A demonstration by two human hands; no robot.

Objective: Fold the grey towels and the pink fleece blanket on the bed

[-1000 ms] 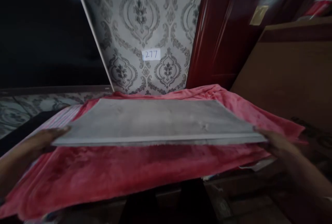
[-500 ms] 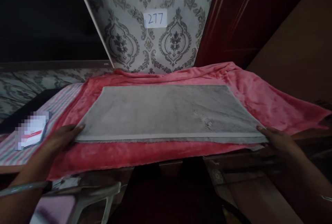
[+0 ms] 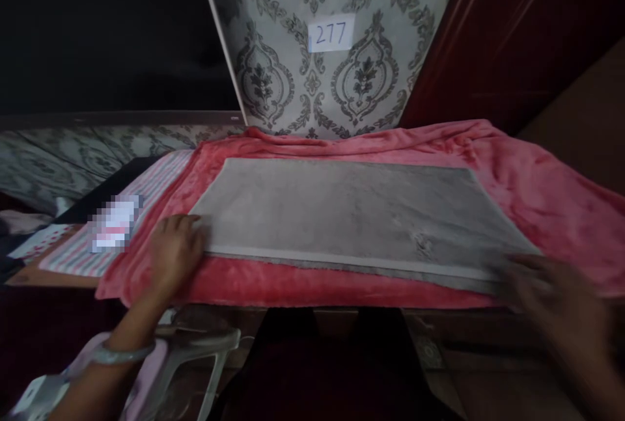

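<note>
A grey folded towel [image 3: 351, 213] lies flat on a pink fleece blanket [image 3: 537, 174] that covers a table. My left hand [image 3: 173, 255] rests on the blanket with its fingertips touching the towel's near left corner. My right hand [image 3: 551, 287] is blurred at the towel's near right corner, fingers spread, touching or just off its edge. Neither hand grips the towel.
A striped cloth [image 3: 83, 248] with a small white card [image 3: 114, 222] lies left of the blanket. Patterned wallpaper with a label reading 277 [image 3: 331, 33] stands behind. A dark red door [image 3: 512, 37] is at right. A plastic chair back [image 3: 195, 349] sits below the table edge.
The towel came down from being held above the blanket and now lies flat. The view shifted left. Both hands slid to the near corners, the right one still moving.
</note>
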